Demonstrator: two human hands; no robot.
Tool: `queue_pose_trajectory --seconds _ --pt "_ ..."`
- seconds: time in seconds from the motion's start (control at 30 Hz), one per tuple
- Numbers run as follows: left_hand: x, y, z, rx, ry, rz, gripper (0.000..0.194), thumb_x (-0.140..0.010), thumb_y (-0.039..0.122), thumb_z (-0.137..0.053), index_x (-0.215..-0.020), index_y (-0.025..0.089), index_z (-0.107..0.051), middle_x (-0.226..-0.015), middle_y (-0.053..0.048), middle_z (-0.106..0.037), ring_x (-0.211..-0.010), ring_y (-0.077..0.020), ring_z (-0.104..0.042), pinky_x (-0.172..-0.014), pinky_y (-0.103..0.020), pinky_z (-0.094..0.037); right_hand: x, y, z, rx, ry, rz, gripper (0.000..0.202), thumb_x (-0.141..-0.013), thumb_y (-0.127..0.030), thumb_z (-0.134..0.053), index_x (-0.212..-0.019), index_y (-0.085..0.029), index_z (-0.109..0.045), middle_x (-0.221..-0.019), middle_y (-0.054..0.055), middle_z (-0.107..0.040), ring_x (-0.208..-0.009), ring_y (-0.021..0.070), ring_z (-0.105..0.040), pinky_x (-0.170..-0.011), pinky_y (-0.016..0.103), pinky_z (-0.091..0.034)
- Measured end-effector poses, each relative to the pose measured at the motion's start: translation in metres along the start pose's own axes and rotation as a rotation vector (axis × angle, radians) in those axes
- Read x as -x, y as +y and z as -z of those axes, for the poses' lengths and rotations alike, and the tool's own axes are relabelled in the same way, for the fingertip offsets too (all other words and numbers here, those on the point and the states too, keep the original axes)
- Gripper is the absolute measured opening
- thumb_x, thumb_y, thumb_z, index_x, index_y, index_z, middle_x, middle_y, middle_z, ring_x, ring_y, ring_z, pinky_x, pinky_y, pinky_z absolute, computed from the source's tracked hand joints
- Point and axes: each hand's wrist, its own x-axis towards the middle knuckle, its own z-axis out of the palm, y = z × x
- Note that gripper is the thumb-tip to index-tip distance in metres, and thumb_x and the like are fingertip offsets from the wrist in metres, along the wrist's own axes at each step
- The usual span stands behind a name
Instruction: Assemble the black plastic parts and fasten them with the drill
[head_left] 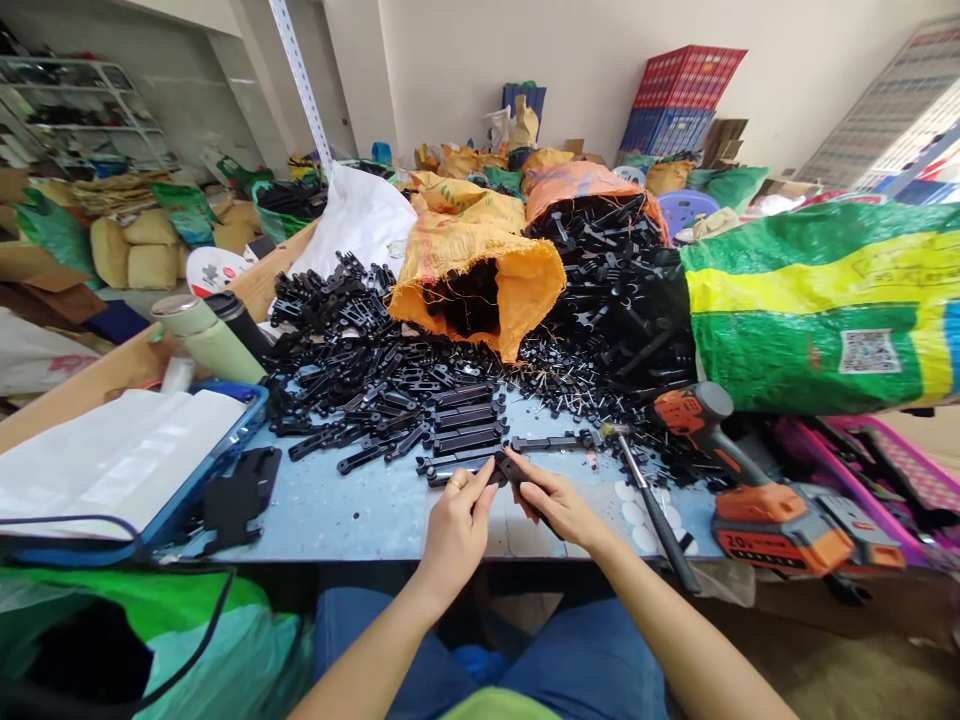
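Both hands meet over the front of the blue table (315, 515). My right hand (559, 505) is closed around a black plastic bar-shaped part (517, 472), whose lower end sticks out beneath the fingers. My left hand (459, 520), with a ring on one finger, pinches the part's near end by its fingertips. Just beyond the hands lies a row of black jointed arms (469, 415), set side by side. One more black arm (551, 442) points right, towards a hammer (649, 500) with a dark handle. Small screws and pins (562, 380) are scattered behind it.
A cordless drill (750, 480) stands at the right by a pink basket (817, 450). Heaps of black parts (390, 375) spread behind, near an orange sack (517, 270) and a green sack (795, 330). At left are a blue tray (217, 445), a green flask (206, 340) and black plates (240, 500).
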Motion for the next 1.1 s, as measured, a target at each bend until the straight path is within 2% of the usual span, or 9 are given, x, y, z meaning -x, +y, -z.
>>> queue_pose_trajectory --seconds 0.17,0.27,0.37,0.47,0.6,0.7,0.83,1.0,1.1 --pt "0.004 0.008 -0.017 0.105 0.296 -0.006 0.035 -0.093 0.025 -0.036 -0.125 0.020 -0.050 -0.101 -0.010 -0.055 -0.092 -0.0167 -0.054 -0.082 -0.030 -0.045 0.003 -0.003 -0.024 0.009 0.140 0.088 0.055 -0.091 -0.042 -0.039 -0.141 -0.022 -0.027 -0.075 0.000 -0.052 -0.056 0.0076 -0.042 -0.055 0.022 -0.042" --pt "0.009 0.000 -0.020 0.142 0.250 -0.010 0.034 -0.092 0.029 -0.037 -0.122 0.021 -0.052 -0.103 -0.009 -0.056 -0.089 -0.0167 -0.056 -0.081 -0.031 -0.046 0.005 -0.003 -0.033 0.081 0.121 0.077 0.056 -0.092 -0.044 -0.036 -0.142 -0.023 -0.024 -0.088 0.004 -0.059 -0.059 0.0094 -0.046 -0.060 0.024 -0.044" --pt "0.021 -0.015 -0.022 0.165 0.209 0.172 0.037 -0.093 0.032 -0.033 -0.125 0.020 -0.046 -0.099 -0.009 -0.058 -0.076 -0.0152 -0.060 -0.072 -0.031 -0.050 0.002 -0.001 -0.022 0.309 0.026 0.004 0.052 -0.093 -0.047 -0.029 -0.139 -0.024 -0.032 -0.095 0.006 -0.063 -0.071 0.0141 -0.056 -0.071 0.028 -0.046" --pt "0.033 -0.023 -0.021 -0.082 0.208 0.223 0.041 -0.092 0.025 -0.034 -0.132 0.019 -0.036 -0.115 -0.014 -0.053 -0.097 -0.0227 -0.057 -0.082 -0.041 -0.048 -0.015 0.009 0.004 0.745 0.232 -0.290 0.056 -0.092 -0.052 -0.024 -0.137 -0.020 -0.035 -0.083 0.009 -0.066 -0.077 0.0224 -0.061 -0.075 0.036 -0.044" --pt "0.028 -0.022 -0.018 -0.495 -0.206 -0.172 0.051 -0.083 0.008 -0.042 -0.130 0.029 -0.041 -0.128 -0.009 -0.046 -0.122 -0.0282 -0.037 -0.102 -0.056 -0.023 -0.050 0.028 0.040 1.103 0.620 -0.694 0.069 -0.088 -0.058 -0.024 -0.138 -0.009 -0.028 -0.084 0.018 -0.065 -0.085 0.0326 -0.062 -0.076 0.044 -0.043" --pt "0.013 -0.024 -0.018 -0.601 -0.507 -0.341 0.043 -0.085 0.006 -0.038 -0.122 0.026 -0.048 -0.104 -0.006 -0.059 -0.104 -0.0221 -0.051 -0.096 -0.047 -0.035 -0.066 0.039 0.056 1.086 0.656 -0.801 0.071 -0.086 -0.055 -0.035 -0.139 -0.009 -0.022 -0.089 0.019 -0.065 -0.089 0.0338 -0.062 -0.076 0.044 -0.043" --pt "-0.004 -0.035 -0.022 -0.714 -0.506 -0.263 0.031 -0.088 0.012 -0.037 -0.116 0.018 -0.051 -0.094 -0.008 -0.059 -0.090 -0.0223 -0.053 -0.076 -0.035 -0.045 -0.065 0.045 0.068 1.014 0.715 -0.870 0.087 -0.078 -0.049 -0.050 -0.141 -0.009 -0.006 -0.096 0.018 -0.064 -0.091 0.0337 -0.062 -0.076 0.042 -0.044" --pt "-0.017 -0.045 -0.018 -0.704 -0.521 -0.244 0.030 -0.089 0.016 -0.041 -0.117 0.020 -0.049 -0.094 -0.005 -0.058 -0.087 -0.0201 -0.054 -0.076 -0.031 -0.043 -0.047 0.043 0.075 0.934 0.753 -0.879 0.097 -0.071 -0.047 -0.055 -0.141 -0.008 0.000 -0.097 0.019 -0.063 -0.093 0.0336 -0.060 -0.076 0.042 -0.044" --pt "-0.015 -0.046 -0.011 -0.709 -0.532 -0.290 0.032 -0.090 0.013 -0.037 -0.120 0.020 -0.047 -0.096 -0.007 -0.058 -0.091 -0.0203 -0.053 -0.079 -0.032 -0.042 -0.027 0.041 0.076 0.866 0.752 -0.755 0.093 -0.073 -0.042 -0.053 -0.141 -0.008 0.001 -0.089 0.014 -0.065 -0.088 0.0300 -0.062 -0.074 0.040 -0.044"
